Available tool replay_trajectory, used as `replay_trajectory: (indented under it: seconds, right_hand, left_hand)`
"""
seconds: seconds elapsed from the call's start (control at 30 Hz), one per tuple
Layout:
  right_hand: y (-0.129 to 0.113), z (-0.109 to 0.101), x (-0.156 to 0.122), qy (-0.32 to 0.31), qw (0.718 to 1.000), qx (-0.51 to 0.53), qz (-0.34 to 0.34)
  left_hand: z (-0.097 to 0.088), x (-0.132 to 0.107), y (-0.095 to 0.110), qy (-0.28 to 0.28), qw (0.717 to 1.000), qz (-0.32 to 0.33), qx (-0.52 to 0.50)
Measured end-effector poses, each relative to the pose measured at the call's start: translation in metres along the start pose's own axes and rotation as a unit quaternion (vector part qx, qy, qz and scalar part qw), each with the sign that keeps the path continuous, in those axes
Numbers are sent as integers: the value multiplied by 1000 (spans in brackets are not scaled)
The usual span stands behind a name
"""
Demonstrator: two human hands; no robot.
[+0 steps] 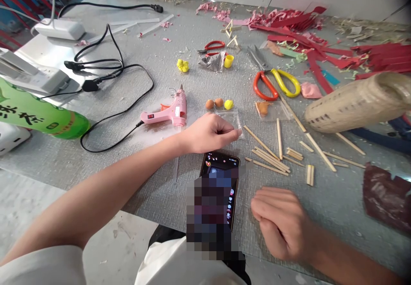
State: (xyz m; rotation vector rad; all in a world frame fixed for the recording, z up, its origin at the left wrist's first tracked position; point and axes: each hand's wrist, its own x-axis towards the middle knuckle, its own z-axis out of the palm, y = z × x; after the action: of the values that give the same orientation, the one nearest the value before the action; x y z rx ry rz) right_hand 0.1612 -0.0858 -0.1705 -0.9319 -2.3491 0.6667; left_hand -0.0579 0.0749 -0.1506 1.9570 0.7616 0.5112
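Note:
My left hand point(212, 133) is closed over the table, thumb and forefinger together at the edge of a small clear plastic bag point(231, 117). Just beyond it sit two brown clay balls point(214, 103) and a yellow clay ball point(228, 104). Resting on the table at the lower right is my right hand point(282, 223), its fingers curled in with nothing visible in them. Between the hands lies a lit phone point(221, 158), partly blurred out. Several thin wooden sticks point(271, 160) lie ahead of my right hand. A pink glue gun point(175, 110) is left of my left hand.
Scissors point(266, 77) with red and yellow handles lie ahead, near red-handled pliers point(214, 47) and a yellow cup point(228, 61). A tan cylinder point(356, 101) leans in from the right. A green bottle point(41, 114), black cables point(118, 64) and power strips occupy the left. Red paper strips point(298, 28) lie behind.

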Motion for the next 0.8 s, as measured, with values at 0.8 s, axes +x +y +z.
replay_trajectory:
  seconds: [0.8]
  right_hand:
    - [-3, -3, 1, 2, 1000, 6, -2]
  left_hand:
    - [0, -2, 2, -4, 1000, -5, 9]
